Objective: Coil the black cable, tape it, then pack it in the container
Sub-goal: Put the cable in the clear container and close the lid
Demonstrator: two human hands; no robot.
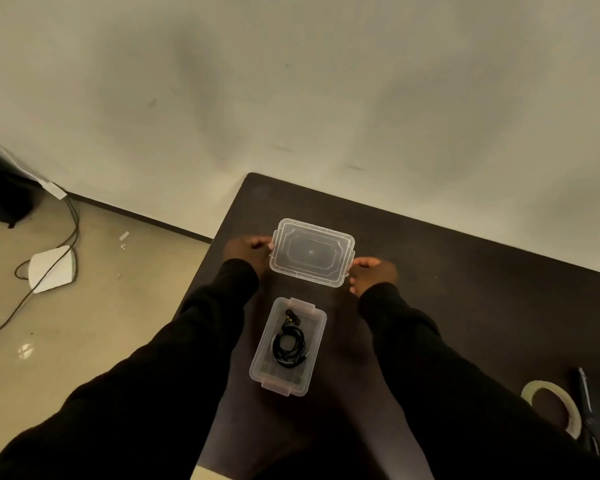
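Note:
The coiled black cable (288, 342) lies inside the clear plastic container (261, 362), which stands without its lid on the dark table. Beyond it, the clear lid (311, 251) is held by both hands. My left hand (246, 252) grips the lid's left edge and my right hand (373, 273) grips its right edge. Both arms wear black sleeves.
A roll of pale tape (553, 407) and a dark pen-like tool (584, 400) lie at the table's (465, 289) right near edge. Off the table's left side, on the floor, lie a white device (52, 268) and loose cables (32, 292). A wall rises behind the table.

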